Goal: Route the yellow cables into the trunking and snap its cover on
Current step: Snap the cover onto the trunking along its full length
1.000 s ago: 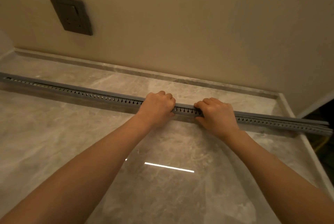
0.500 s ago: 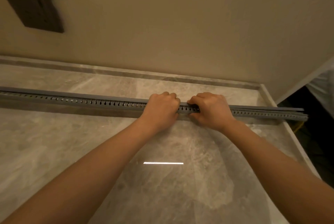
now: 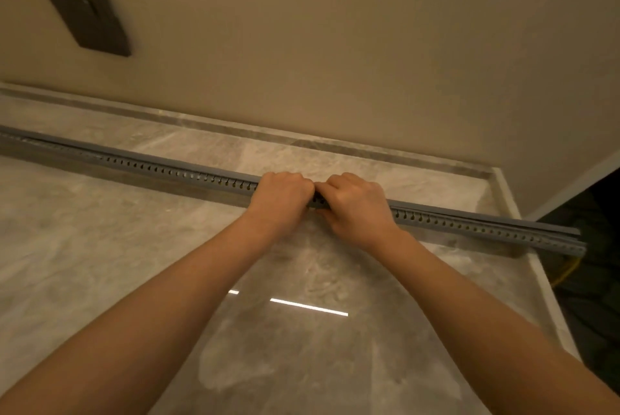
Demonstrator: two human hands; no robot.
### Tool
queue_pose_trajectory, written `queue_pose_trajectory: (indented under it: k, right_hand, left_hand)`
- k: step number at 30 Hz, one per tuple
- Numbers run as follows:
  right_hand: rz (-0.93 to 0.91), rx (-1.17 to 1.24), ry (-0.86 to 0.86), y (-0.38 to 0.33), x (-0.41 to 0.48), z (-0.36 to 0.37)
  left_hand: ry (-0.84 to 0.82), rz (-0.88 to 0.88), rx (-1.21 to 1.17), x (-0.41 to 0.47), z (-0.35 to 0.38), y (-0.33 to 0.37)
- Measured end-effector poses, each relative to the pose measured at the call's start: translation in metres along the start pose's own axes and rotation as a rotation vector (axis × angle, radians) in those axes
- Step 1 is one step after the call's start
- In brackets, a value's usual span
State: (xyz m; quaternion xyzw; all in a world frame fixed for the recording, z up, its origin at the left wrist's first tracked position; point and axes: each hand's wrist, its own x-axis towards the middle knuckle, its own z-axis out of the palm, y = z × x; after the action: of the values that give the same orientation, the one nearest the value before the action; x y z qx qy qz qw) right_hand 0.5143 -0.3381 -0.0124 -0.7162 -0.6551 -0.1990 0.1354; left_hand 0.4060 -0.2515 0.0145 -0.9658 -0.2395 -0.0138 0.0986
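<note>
A long grey slotted trunking (image 3: 161,169) lies across the marble counter from the left edge to past the right end. Its grey cover (image 3: 476,216) sits along the top. My left hand (image 3: 283,195) and my right hand (image 3: 357,205) grip the trunking side by side near its middle, fingers curled over the cover, knuckles almost touching. A yellow cable (image 3: 567,272) shows below the counter's right end, hanging in the dark gap. Any cable inside the trunking is hidden.
The marble counter (image 3: 117,263) meets a beige wall behind a low stone upstand (image 3: 235,126). A dark wall socket plate (image 3: 89,17) sits upper left. The counter's right edge (image 3: 543,290) drops off into a dark space.
My hands have closed the gap between them along the trunking and now nearly touch. The camera view has swung, so the socket plate and trunking have shifted in frame.
</note>
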Motion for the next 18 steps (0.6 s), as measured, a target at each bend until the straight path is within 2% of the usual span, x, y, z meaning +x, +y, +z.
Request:
queue_pose_trajectory:
  k: [7,11,18]
  right_hand:
    - [0.004,0.058,-0.06,0.007,-0.005,-0.005]
    - [-0.042,0.086,-0.173,0.011,-0.003,-0.009]
    - [-0.019,0.104,-0.239,0.01,-0.001,-0.019]
  left_hand:
    - [-0.061,-0.03,0.126,0.002,-0.005,0.016]
    - [-0.088,-0.014,0.169,0.0,-0.007,0.019]
    - [-0.133,0.021,0.205,0.001,-0.013,0.017]
